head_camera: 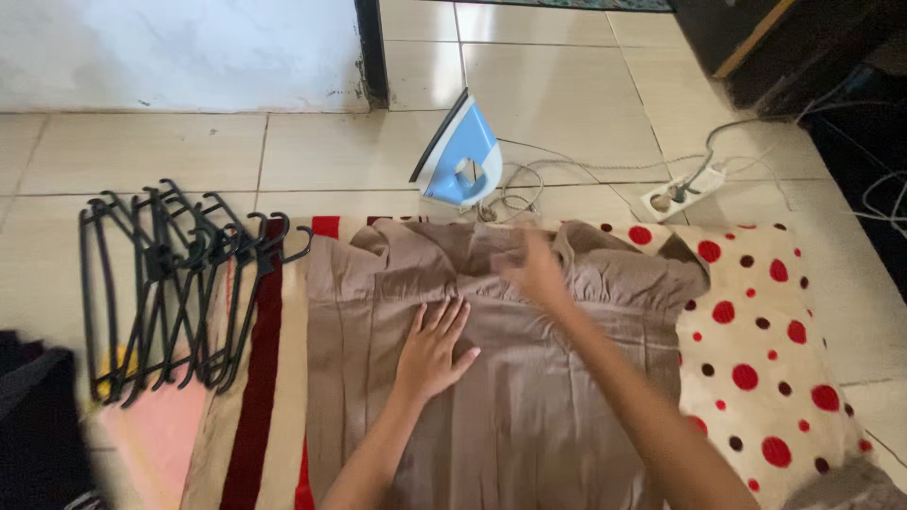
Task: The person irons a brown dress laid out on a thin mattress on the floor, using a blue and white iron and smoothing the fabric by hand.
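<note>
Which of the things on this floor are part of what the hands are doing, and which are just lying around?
In use:
left hand flat on brown garment
right hand on its gathered part
spotted cloth underneath

Lying about:
blue iron, standing on end
power strip
black hangers

1. Floor (567, 85): large pale beige tiles with thin grout lines, evenly lit.
2. Wall (170, 47): white, scuffed near its base, far beyond the hands, up-left.
3. Door frame (371, 52): dark vertical post adjoining the wall.
4. Dark furniture (756, 38): far corner, beyond and right of the hands.
</note>
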